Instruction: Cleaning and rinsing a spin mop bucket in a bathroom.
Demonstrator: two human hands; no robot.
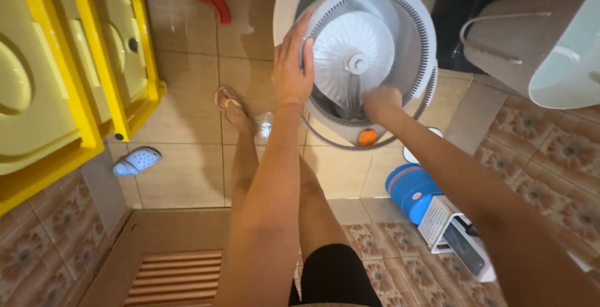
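- White plastic spinner tub (pixel 369 57) stands on the wet tile floor (pixel 187 169), tilted toward the camera; left hand (pixel 292 69) lies flat on its rim, fingers spread, steadying it.
- Right hand (pixel 380 102) reaches into the lower rim, curled; its grip cannot be told.
- Step in hand looks like handling the inner basket; any next move calls for a firm hold on the rim.
- Room is tight: yellow tubs (pixel 75 75) left, blue container (pixel 409 188) and grater (pixel 440 219) right; bare foot (pixel 232 108) just beside.

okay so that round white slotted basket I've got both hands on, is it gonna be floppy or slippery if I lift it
The white basket looks like rigid moulded plastic, so probably stiff and fairly light. The floor shows wet patches, so it may be slippery. Left hand is on the rim, right hand inside.
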